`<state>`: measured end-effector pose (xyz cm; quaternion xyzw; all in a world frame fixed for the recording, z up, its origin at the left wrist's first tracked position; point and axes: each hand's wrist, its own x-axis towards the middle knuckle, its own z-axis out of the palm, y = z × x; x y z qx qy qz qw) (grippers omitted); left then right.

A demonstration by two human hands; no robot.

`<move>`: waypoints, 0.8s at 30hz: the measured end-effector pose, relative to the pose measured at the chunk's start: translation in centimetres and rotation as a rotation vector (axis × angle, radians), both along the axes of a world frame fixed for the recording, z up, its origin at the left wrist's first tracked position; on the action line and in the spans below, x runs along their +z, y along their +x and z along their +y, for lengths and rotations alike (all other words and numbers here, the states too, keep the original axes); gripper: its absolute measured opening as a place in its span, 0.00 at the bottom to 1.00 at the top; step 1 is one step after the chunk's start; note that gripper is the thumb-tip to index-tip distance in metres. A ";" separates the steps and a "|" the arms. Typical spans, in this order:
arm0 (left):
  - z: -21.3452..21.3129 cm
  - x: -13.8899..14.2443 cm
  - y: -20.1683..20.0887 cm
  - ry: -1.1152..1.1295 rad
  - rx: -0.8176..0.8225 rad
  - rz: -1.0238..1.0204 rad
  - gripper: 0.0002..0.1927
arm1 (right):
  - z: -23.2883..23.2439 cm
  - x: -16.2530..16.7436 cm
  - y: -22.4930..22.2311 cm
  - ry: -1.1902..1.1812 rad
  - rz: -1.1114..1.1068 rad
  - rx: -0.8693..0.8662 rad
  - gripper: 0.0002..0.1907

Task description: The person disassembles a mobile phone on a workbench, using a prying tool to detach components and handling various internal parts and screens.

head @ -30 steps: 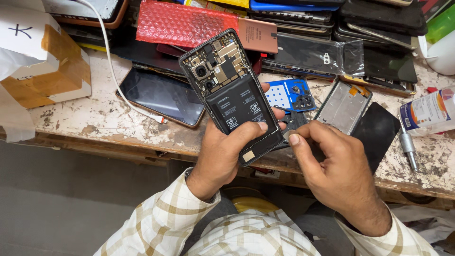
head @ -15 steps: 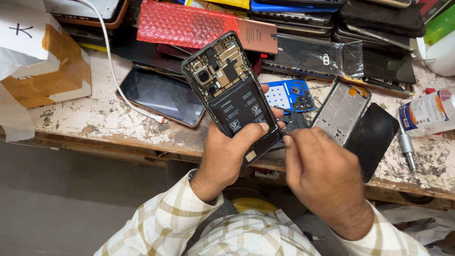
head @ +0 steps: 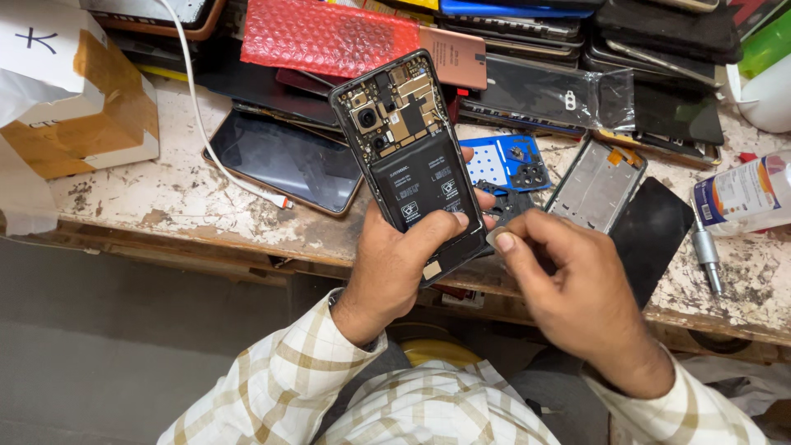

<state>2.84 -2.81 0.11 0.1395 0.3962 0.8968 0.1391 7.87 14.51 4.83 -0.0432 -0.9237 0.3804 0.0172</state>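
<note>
The left hand (head: pixel 395 272) is closed around the lower half of an opened black smartphone with its back cover off (head: pixel 409 156), thumb laid across the black battery (head: pixel 424 194) and fingers wrapped behind the frame. The phone is held tilted above the near edge of the worn, paint-chipped white table (head: pixel 165 198), camera end pointing away from the person. The right hand (head: pixel 577 297) is pinched shut at the phone's lower right edge, thumb and forefinger pressed together on something small and pale; what it is cannot be told.

To work well at that edge, the left hand would best keep the phone steady with pressure on the frame rather than the battery, and the right-hand pinch should act gently and along the edge, since the exposed gold-toned circuit board (head: pixel 395 103) and its connectors look easy to damage.

The phone shows a camera module near the top, metal shields and a large battery with white printing. Behind it lie a blue perforated plastic sheet (head: pixel 503 161), a bare silver metal phone frame (head: pixel 595 183), a dark glass phone screen with a copper-coloured rim (head: pixel 284 161), and red bubble wrap (head: pixel 329 37)
</note>
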 end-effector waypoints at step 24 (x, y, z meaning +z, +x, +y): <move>0.3 -0.1 0.3 -0.057 0.052 0.043 0.28 | -2.0 -0.8 1.2 0.406 0.553 0.089 0.04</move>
